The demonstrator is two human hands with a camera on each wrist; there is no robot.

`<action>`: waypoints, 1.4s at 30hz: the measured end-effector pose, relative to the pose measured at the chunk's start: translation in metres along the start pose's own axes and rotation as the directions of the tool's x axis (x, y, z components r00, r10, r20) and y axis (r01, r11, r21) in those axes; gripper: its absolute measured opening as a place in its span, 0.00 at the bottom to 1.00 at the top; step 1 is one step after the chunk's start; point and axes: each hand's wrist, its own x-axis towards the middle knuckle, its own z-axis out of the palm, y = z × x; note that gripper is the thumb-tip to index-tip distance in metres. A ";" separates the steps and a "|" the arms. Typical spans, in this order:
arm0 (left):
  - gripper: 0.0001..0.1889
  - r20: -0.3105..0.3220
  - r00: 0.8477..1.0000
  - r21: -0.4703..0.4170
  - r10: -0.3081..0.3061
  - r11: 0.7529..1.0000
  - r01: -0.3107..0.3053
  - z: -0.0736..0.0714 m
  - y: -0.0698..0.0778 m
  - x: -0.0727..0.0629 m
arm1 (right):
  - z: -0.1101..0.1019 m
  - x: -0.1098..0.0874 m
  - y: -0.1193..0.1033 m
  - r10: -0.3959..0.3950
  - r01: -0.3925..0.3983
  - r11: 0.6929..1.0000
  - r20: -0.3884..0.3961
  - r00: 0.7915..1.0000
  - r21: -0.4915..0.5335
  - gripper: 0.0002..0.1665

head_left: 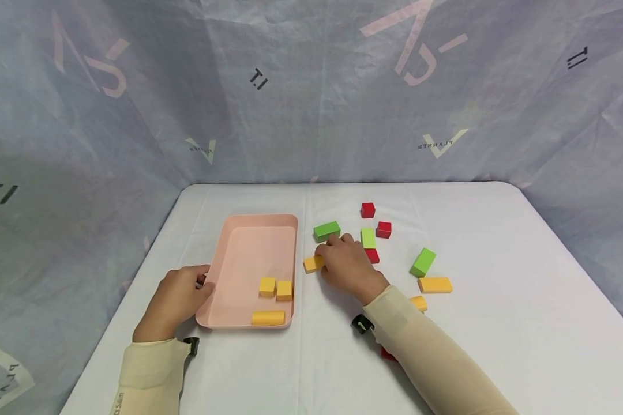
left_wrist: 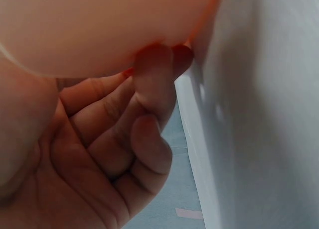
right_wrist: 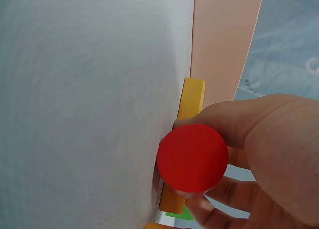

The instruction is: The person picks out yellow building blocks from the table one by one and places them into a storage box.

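Note:
At the left, my left hand holds the near left edge of a pink tray, thumb at the rim and curled fingers beneath. Inside the tray lie two yellow cubes and a yellow cylinder. Right of the tray, my right hand pinches a flat yellow block, partly hidden by the hand. The round end of a red cylinder hides part of the block and fingers in the right wrist view. A green block lies just beyond the hand.
Right of the hand lie red cubes, a light green block, another green block and a flat yellow block. The right sleeve partly covers a yellow piece and a red piece.

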 end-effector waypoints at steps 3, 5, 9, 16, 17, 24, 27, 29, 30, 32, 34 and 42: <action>0.19 -0.001 1.000 0.002 0.003 1.000 -0.003 0.000 -0.001 0.000 | 0.000 0.000 0.000 0.007 -0.007 1.000 0.011 1.000 0.019 0.19; 0.20 -0.002 1.000 0.003 0.003 1.000 -0.003 0.000 -0.001 0.000 | 0.000 0.000 0.000 0.016 -0.017 0.999 0.022 1.000 0.038 0.20; 0.18 -0.002 1.000 0.003 0.008 1.000 -0.008 -0.001 -0.001 0.001 | 0.000 0.000 -0.001 0.049 -0.052 0.997 0.050 0.998 0.055 0.21; 0.15 -0.004 1.000 0.000 0.018 1.000 -0.018 0.000 -0.001 0.001 | -0.001 -0.001 -0.002 0.088 -0.090 0.996 0.064 0.994 0.029 0.22; 0.15 -0.007 1.000 0.002 0.018 1.000 -0.018 0.000 -0.001 0.001 | -0.001 -0.001 -0.002 0.088 -0.090 0.996 0.061 0.994 0.021 0.22; 0.12 -0.023 0.999 0.002 0.037 0.999 -0.037 0.001 -0.003 0.002 | -0.001 0.000 0.002 0.094 -0.093 0.996 0.057 0.994 -0.014 0.21; 0.11 -0.024 0.999 0.000 0.039 0.999 -0.039 0.001 -0.003 0.001 | 0.000 0.001 0.003 0.097 -0.096 0.995 0.058 0.994 -0.015 0.20; 0.12 -0.024 0.999 0.001 0.037 0.999 -0.037 0.000 -0.002 0.001 | -0.001 0.001 0.003 0.101 -0.100 0.995 0.062 0.993 -0.013 0.19; 0.12 -0.024 0.999 0.002 0.037 0.999 -0.037 0.000 -0.003 0.001 | -0.001 0.001 0.003 0.101 -0.101 0.995 0.063 0.993 -0.012 0.19; 0.13 -0.024 0.999 0.002 0.033 0.999 -0.033 0.000 -0.002 0.001 | -0.001 0.001 0.002 0.104 -0.104 0.995 0.064 0.993 -0.005 0.19; 0.14 -0.020 0.999 0.001 0.031 1.000 -0.031 0.000 -0.002 0.001 | -0.002 0.001 0.002 0.104 -0.105 0.994 0.062 0.993 0.003 0.19; 0.14 -0.012 1.000 -0.004 0.024 1.000 -0.024 0.000 -0.002 0.001 | -0.007 -0.001 0.002 0.083 -0.084 0.996 0.038 0.996 0.030 0.18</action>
